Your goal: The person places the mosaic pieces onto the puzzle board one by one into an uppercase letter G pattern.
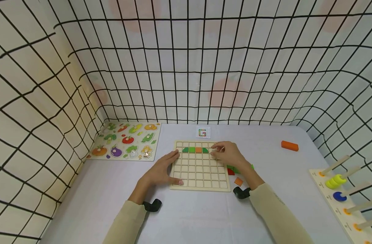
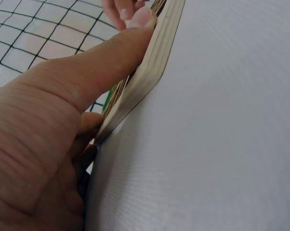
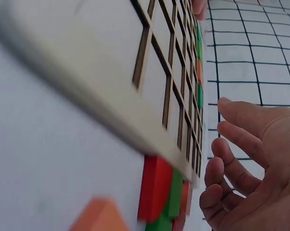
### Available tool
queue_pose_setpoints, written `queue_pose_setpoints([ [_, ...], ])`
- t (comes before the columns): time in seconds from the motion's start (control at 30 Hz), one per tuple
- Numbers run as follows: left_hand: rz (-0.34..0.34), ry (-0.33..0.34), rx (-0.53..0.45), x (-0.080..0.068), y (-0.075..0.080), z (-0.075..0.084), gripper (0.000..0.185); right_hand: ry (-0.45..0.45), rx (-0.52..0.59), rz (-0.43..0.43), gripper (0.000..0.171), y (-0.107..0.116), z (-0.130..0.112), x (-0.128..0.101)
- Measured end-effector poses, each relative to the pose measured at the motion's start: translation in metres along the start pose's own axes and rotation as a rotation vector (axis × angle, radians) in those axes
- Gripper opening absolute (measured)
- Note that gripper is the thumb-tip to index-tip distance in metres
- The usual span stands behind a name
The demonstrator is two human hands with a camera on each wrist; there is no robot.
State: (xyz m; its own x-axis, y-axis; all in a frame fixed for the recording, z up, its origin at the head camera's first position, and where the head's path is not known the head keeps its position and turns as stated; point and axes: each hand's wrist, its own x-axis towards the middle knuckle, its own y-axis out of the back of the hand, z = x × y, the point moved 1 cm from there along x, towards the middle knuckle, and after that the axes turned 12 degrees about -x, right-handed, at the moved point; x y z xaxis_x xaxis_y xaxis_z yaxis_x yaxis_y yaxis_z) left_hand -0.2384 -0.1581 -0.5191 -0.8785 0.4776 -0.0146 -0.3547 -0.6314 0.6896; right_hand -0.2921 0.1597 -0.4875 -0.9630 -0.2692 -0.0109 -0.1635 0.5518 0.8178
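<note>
A wooden grid board (image 1: pixel 201 171) lies flat on the table. In its top row sit a green rounded piece (image 1: pixel 186 149), a green square (image 1: pixel 192 149), an orange square (image 1: pixel 198 149) and another green rounded piece (image 1: pixel 205 150). My left hand (image 1: pixel 159 171) spreads along the board's left side, its thumb (image 2: pixel 121 48) resting on the near corner and its fingers touching the edge farther up. Over the upper right corner hovers my right hand (image 1: pixel 231 155); the right wrist view shows thumb and fingers (image 3: pixel 241 113) apart, with nothing visible between them.
Loose red (image 1: pixel 231 171), green and orange (image 1: pixel 238 181) pieces lie right of the board, partly behind the right forearm. A pattern card (image 1: pixel 203 133) is behind the board. A vegetable puzzle (image 1: pixel 137 142) lies left; an orange block (image 1: pixel 289 146) and a peg stand (image 1: pixel 332 203) are right.
</note>
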Motion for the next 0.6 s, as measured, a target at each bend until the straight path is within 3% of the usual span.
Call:
queue_pose_setpoints([
  [0.6, 0.005, 0.003, 0.001, 0.0, -0.001, 0.0, 0.118, -0.129, -0.154, 0.073, 0.032, 0.044, 0.058, -0.057],
])
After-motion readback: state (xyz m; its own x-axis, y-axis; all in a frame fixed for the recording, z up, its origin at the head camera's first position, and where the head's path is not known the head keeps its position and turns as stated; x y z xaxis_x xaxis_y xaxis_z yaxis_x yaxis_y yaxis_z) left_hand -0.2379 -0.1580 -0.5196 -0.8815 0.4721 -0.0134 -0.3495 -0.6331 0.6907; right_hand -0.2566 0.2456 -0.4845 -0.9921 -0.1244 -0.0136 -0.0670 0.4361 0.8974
